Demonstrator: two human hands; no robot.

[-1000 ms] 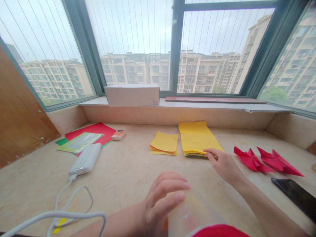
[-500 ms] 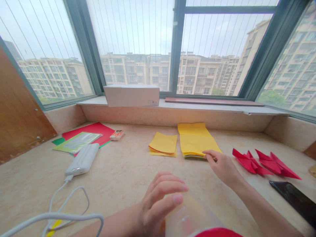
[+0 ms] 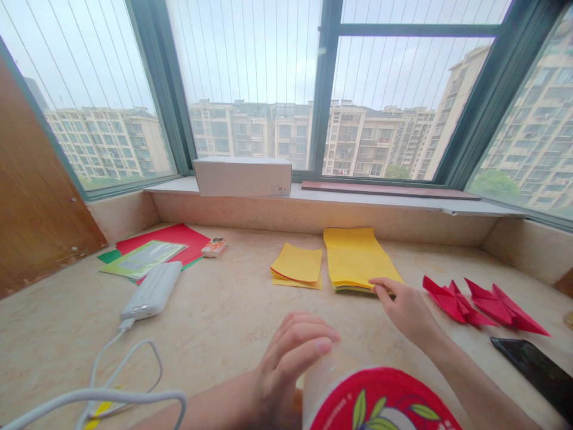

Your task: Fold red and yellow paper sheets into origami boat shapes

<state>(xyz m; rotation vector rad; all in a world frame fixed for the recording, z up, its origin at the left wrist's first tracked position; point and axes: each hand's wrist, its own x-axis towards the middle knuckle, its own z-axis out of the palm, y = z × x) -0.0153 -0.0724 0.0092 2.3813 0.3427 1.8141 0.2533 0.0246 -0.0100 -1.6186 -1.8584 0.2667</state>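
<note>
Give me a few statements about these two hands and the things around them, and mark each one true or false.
1. The right hand touches the larger yellow paper stack. True.
2. The two folded red papers lie left of that stack. False: the two folded red papers lie right of it.
3. A white cable connector is plugged into the power bank. True.
4. The lid near the left hand is plain green. False: the lid is red with printed leaves.
</note>
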